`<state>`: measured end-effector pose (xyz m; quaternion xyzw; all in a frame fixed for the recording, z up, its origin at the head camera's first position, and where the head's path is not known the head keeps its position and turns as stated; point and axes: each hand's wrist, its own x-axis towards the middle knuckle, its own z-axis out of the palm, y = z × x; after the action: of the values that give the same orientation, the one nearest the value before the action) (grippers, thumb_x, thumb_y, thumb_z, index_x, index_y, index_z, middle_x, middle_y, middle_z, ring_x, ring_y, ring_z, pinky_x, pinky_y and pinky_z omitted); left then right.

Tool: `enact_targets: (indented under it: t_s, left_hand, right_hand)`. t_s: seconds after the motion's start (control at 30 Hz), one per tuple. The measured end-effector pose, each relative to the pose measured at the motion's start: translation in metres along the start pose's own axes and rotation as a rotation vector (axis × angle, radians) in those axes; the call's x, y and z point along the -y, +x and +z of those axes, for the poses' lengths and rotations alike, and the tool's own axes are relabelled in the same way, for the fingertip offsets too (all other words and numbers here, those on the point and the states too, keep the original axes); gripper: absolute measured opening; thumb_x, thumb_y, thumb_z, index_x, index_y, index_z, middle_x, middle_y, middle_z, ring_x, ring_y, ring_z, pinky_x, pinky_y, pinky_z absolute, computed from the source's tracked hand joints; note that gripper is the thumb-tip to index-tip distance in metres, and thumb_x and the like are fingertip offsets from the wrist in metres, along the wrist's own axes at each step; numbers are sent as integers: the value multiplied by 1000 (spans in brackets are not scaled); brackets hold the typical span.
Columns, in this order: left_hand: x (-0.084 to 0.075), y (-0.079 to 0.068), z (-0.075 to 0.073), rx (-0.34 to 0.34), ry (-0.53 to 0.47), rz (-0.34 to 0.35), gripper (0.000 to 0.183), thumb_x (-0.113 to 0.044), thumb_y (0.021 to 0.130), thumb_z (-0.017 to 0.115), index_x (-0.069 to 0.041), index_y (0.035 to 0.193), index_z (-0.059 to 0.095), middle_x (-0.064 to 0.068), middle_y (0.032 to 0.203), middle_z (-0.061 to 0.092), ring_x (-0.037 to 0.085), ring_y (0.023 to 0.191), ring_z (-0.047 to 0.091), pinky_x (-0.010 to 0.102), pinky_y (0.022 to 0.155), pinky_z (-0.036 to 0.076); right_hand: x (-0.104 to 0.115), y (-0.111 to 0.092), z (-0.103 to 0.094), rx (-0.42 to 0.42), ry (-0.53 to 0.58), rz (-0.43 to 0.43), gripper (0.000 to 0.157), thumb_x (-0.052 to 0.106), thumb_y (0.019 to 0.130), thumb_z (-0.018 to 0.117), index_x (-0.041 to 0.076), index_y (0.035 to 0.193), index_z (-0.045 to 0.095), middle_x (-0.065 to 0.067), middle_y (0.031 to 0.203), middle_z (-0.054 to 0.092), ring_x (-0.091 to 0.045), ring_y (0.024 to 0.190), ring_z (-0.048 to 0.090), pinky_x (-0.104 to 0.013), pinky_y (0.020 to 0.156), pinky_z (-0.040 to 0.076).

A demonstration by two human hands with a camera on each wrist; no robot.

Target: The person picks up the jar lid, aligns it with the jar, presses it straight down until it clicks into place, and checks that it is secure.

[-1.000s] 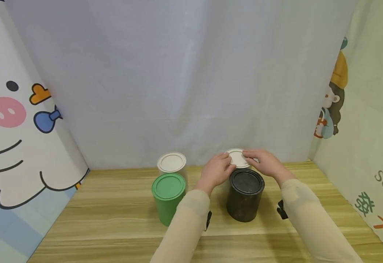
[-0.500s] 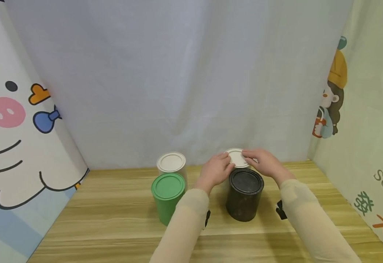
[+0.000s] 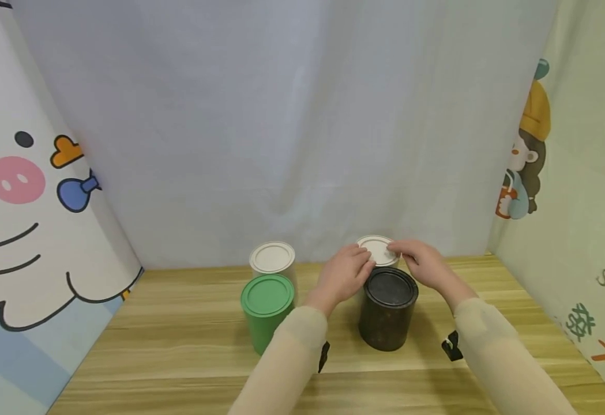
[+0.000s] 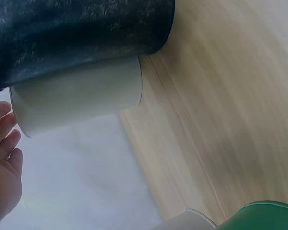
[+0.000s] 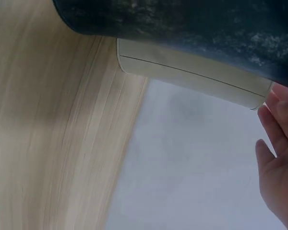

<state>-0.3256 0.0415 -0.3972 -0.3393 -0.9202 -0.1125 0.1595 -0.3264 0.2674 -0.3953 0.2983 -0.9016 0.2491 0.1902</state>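
Note:
A white lidded can [image 3: 376, 253] stands at the back, partly hidden by a black can [image 3: 389, 314] in front of it. My left hand [image 3: 342, 274] rests its fingertips over the left side of the white lid. From the right, my right hand [image 3: 427, 268] touches the same lid near its edge, fingers bent gently downward and thumb hanging beside it. In the left wrist view the fingers [image 4: 7, 136] are relaxed at the top rim of the white can [image 4: 81, 96]. The right wrist view shows fingers [image 5: 273, 129] loosely extended by that rim.
To the left, a green lidded can [image 3: 267, 305] stands in front of a second white can [image 3: 273, 257]. All stand on a wood-grain table [image 3: 188, 346]. A pale curtain [image 3: 260, 127] hangs close behind, with printed cloths at both sides.
My right hand has shifted slightly right, its thumb dropping off the lid toward the side. My left fingers reach a little further over the lid. The cans have stayed in place.

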Motion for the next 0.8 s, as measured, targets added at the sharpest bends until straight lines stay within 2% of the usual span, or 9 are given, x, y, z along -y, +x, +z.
enact_targets:
  t_s: [0.1,0.23,0.47,0.8]
  left_hand:
    - [-1,-4,1,-49,21,45,37,-32,106,45,-11,127,68,2,128,64,20,123,54,29,107,40]
    - [-2,-9,3,-73,37,72,34,-32,105,46,-13,120,70,1,124,66,19,119,57,29,104,42]
    - [-2,-11,5,-55,36,74,36,-34,106,46,-13,125,69,0,128,65,17,124,54,27,108,38]
    - [1,-10,6,-61,49,89,34,-32,105,48,-14,125,69,0,128,65,17,123,54,27,108,38]
  right_hand:
    - [0,-6,0,-55,-37,-70,35,-19,88,52,-4,113,71,-21,111,68,-43,105,62,-58,91,49]
    - [2,-13,1,-66,-72,-123,35,-19,86,56,-1,110,73,-17,106,71,-39,100,64,-55,87,51]
    - [7,-20,2,-37,-97,-94,37,-18,85,58,2,113,73,-16,112,69,-39,107,62,-54,91,51]
    - [11,-19,-2,3,-120,-80,42,-21,83,55,2,113,73,-14,115,68,-39,110,61,-54,95,49]
